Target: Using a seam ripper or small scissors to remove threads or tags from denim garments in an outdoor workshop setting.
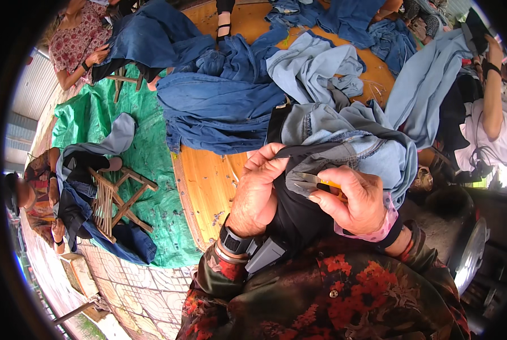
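A light blue denim garment (pixel 372 150) with black fabric (pixel 296 221) lies across my lap. My left hand (pixel 259 187) pinches the edge of the black fabric between thumb and fingers. In my right hand (pixel 352 201) are small thread snips (pixel 331 188) with a yellow handle, their metal blades pointing left over a grey-blue piece of the cloth. The blades are close to the fabric; whether they touch it I cannot tell. The fingers of my right hand are partly hidden behind the snips and the cloth.
Dark blue denim (pixel 219 110) and pale denim (pixel 315 65) lie heaped ahead on an orange-brown mat (pixel 208 175). A green tarp (pixel 162 226) covers the ground at left, with a wooden folding stool (pixel 123 198). People handle denim at left, far left and right.
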A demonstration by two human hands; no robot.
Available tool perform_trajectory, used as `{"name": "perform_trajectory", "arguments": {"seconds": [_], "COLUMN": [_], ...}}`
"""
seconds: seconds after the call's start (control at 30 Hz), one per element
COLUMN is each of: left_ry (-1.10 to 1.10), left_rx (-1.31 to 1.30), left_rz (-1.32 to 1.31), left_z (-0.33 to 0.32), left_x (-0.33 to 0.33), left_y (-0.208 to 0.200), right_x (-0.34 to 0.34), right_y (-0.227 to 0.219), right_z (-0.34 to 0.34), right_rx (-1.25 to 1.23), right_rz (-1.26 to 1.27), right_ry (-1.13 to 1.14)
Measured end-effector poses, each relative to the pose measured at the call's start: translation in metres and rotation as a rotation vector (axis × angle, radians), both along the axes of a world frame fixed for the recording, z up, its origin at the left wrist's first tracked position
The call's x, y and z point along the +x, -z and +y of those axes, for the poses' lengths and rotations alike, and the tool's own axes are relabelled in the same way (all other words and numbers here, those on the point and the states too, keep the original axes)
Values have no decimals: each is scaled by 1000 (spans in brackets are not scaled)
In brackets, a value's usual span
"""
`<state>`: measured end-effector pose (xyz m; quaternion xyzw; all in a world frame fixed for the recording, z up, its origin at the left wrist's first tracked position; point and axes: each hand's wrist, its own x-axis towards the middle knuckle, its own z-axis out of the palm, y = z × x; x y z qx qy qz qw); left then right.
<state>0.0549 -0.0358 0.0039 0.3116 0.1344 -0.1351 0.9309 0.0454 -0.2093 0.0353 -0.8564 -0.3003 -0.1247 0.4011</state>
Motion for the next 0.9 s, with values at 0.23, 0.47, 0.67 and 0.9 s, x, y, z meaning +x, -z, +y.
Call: {"name": "perform_trajectory", "arguments": {"seconds": [0.23,0.47,0.67,0.9], "left_ry": [11,7,12,1], "left_rx": [-27,-6,-28,-8], "left_rz": [-11,-18,-13,-8], "left_z": [0,-1,-1,0], "left_x": [-1,0,-1,-1], "left_y": [0,-1,-2,-1], "right_x": [2,5,6,6], "right_y": [0,-3,-4,-2], "right_z": [5,6,8,9], "right_rx": [-78,-135,-143,-115], "right_rz": [-115,-162,-138,-140], "right_ry": [-17,-51,-52,-50]}}
